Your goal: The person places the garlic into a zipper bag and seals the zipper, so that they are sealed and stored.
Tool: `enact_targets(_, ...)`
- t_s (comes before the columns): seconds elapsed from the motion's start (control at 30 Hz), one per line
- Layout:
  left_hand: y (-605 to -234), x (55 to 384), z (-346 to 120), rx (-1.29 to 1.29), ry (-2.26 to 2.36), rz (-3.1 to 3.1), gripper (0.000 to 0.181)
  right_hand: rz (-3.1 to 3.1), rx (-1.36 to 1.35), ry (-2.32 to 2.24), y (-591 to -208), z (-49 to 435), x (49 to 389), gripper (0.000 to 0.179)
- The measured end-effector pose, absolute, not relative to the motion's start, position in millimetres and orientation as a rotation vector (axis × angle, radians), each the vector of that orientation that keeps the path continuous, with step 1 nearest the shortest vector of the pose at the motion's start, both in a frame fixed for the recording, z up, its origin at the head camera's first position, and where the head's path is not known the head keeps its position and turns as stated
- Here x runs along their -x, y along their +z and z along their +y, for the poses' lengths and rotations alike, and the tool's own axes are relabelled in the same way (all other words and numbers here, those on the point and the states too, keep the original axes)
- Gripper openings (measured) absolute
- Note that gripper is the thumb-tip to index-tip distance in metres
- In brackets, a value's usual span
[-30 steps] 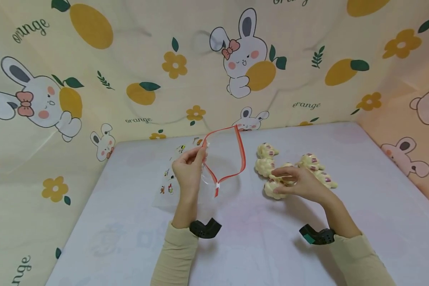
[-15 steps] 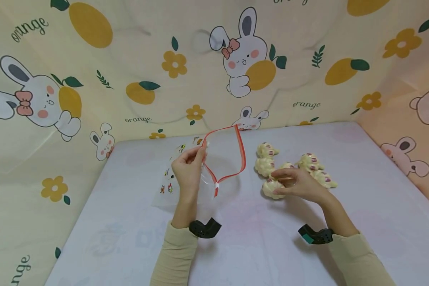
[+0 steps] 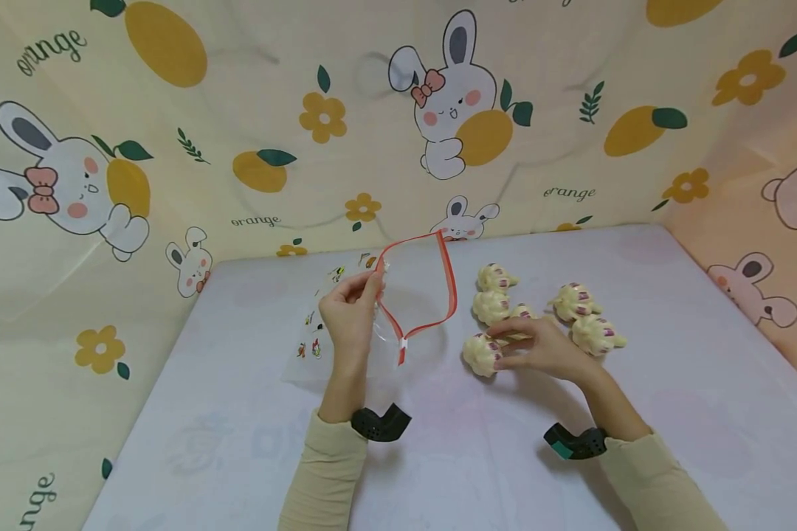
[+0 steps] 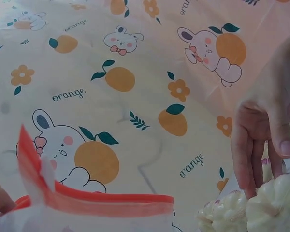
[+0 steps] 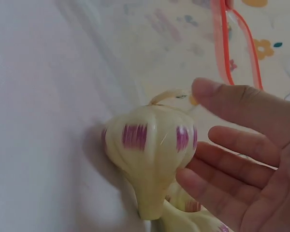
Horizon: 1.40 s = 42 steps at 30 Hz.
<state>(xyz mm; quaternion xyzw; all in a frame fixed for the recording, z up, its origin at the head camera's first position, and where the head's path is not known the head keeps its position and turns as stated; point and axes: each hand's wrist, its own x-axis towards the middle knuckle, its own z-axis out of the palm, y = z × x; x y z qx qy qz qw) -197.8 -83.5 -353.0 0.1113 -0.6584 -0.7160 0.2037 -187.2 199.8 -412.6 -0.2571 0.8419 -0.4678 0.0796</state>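
Observation:
My left hand (image 3: 350,313) pinches the rim of a clear zip bag (image 3: 302,369) with a red zip edge and small colourful prints. The bag's mouth gapes toward the right. My right hand (image 3: 538,346) reaches over the table with fingers fairly straight, the fingertips at the side of a cream garlic bulb (image 3: 482,355). In the right wrist view this garlic bulb (image 5: 152,145) shows purple streaks and a string loop, with the thumb near the loop. Part of another bulb (image 3: 522,313) is hidden behind the right hand.
Two garlic bulbs (image 3: 491,306) sit behind the right hand, and two more bulbs (image 3: 594,334) lie to its right. A white cloth covers the table (image 3: 438,457). Printed rabbit-and-orange fabric (image 3: 345,162) stands behind and at both sides.
My right hand and the garlic bulb at its fingertips have shifted left, apart from the other bulbs. The left hand and bag have stayed in place.

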Motion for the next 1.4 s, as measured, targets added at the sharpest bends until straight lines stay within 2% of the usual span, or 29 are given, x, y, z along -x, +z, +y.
enact_targets(0.97, -351.4, 195.2, -83.3, -0.293, -2.018, -1.834, 0.019, 2.517, 0.779, -1.354, -432.5, 194.8, 191.0, 0.067)
enact_targets(1.4, -350.7, 194.9, -83.2, -0.3, -2.024, -1.843, 0.019, 2.563, 0.842, -1.303, -435.2, 196.3, 191.7, 0.065)
